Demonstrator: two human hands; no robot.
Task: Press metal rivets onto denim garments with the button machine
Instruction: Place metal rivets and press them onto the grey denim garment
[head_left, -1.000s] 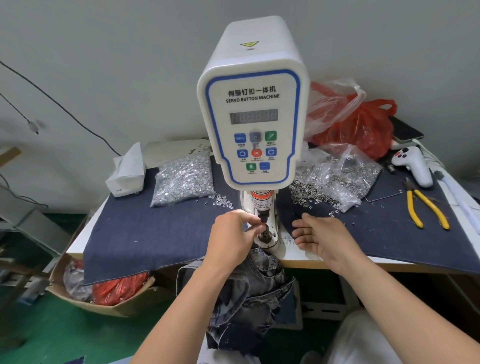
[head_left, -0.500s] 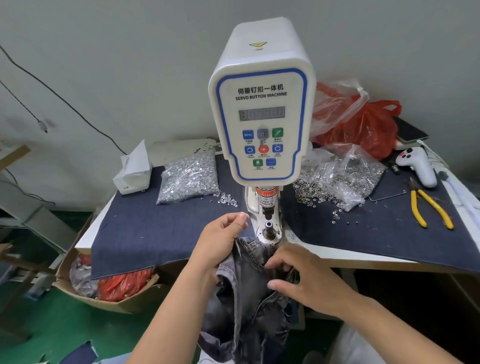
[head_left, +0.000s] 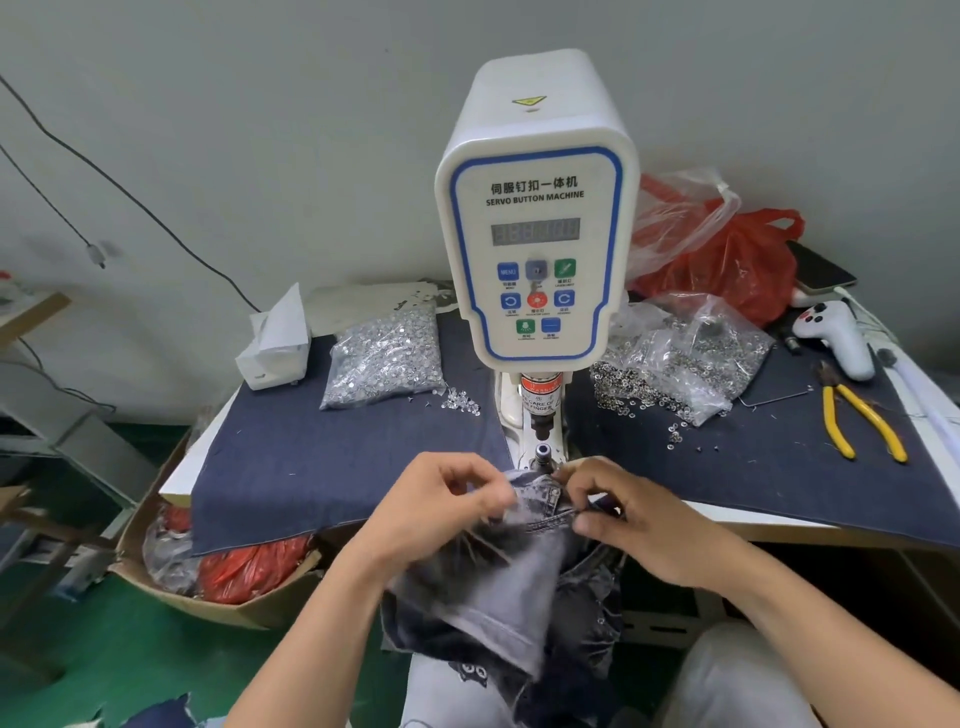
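Note:
A white servo button machine (head_left: 537, 228) stands at the middle of the table. Its lower die post (head_left: 543, 451) sits bare just behind the garment. A grey washed denim garment (head_left: 511, 577) hangs over the table's front edge onto my lap. My left hand (head_left: 441, 512) pinches its top edge on the left. On the right, my right hand (head_left: 631, 514) pinches the same edge by a seam, close in front of the die. A bag of silver rivets (head_left: 387, 358) lies left of the machine, and a torn bag of metal rings (head_left: 675, 364) right of it.
Dark blue cloth (head_left: 322, 467) covers the table. Yellow-handled pliers (head_left: 857, 415) and a white controller (head_left: 836, 338) lie at the far right, red plastic bags (head_left: 727, 260) behind them. A white tissue box (head_left: 275, 348) sits back left. A cardboard box with red bags (head_left: 223, 571) stands on the floor to the left.
One second ago my left fingers were at the die and my right hand lay on the table. Both hands have since gone to the denim and lifted its edge up towards the die.

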